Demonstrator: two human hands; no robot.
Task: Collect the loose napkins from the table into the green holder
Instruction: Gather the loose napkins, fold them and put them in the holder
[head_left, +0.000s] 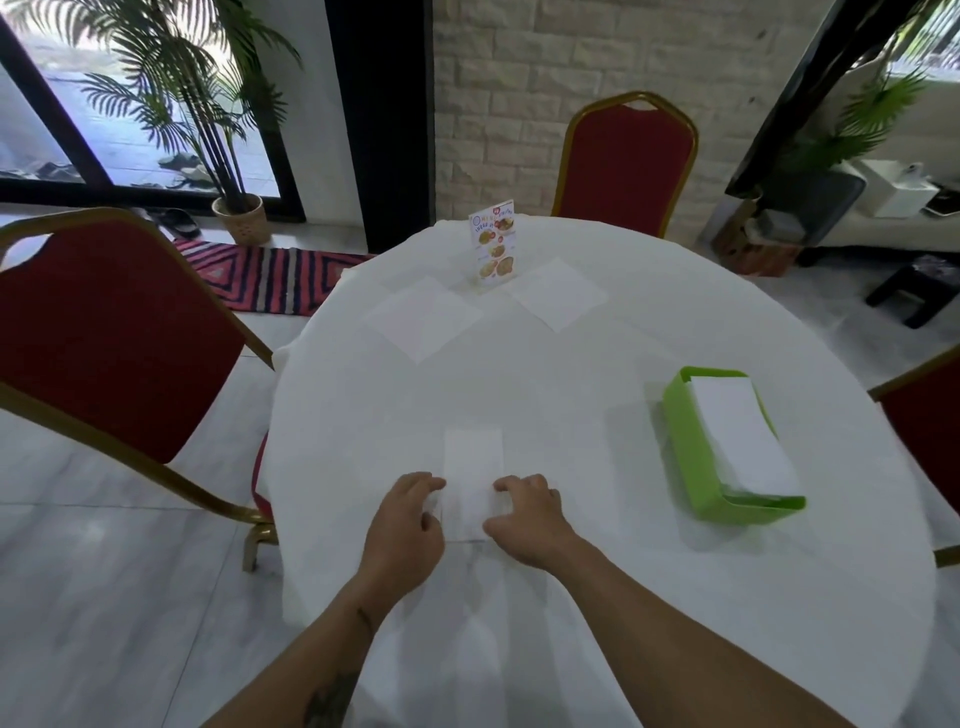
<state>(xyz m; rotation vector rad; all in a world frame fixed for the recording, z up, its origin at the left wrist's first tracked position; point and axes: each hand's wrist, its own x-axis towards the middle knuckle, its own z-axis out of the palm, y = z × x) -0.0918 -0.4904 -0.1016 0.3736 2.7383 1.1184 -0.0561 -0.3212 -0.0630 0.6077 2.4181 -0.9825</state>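
Both hands flank folded napkin.

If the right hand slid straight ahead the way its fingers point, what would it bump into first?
Probably nothing soon. The right hand points up the table beside the folded napkin; past it is bare cloth, then likely the far unfolded napkin. The green holder sits off to the side.

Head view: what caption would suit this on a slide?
Both hands, left and right, fold a napkin beside the green holder; two napkins wait.

white round table, napkins, green holder
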